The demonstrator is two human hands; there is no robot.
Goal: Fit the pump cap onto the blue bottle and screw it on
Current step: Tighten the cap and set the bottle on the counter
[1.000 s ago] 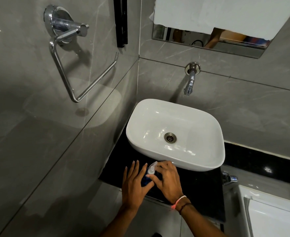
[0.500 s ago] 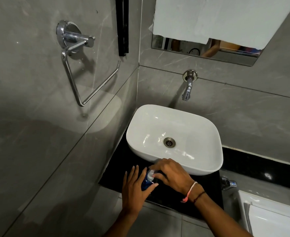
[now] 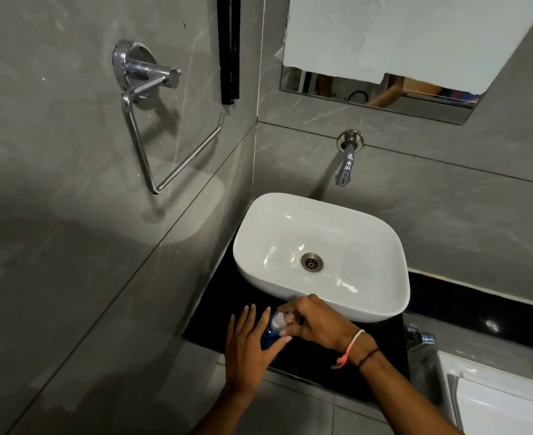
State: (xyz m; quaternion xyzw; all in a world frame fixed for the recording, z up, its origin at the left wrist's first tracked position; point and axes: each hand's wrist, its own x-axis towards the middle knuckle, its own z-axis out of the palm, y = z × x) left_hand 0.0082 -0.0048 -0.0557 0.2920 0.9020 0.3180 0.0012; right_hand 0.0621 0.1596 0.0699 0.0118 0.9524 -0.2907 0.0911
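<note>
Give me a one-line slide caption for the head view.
Left hand steadies the blue bottle on the black counter while right hand grips its pump cap.

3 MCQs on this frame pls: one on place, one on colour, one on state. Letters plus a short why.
1. Where is the bottle?
A. in the sink
B. on the black counter in front of the sink
C. on the towel ring

2. What colour is the pump cap?
A. white
B. red
C. black

3. What is the right hand doing?
A. resting flat on the counter
B. turning the tap
C. gripping the pump cap at the top of the bottle

Key:
1 B: the bottle sits over the dark counter, just ahead of the sink rim, with the left hand against its side.
2 A: the cap shows pale white above the blue body.
3 C: the right hand's fingers close around the cap; the tap on the wall is untouched.
</note>
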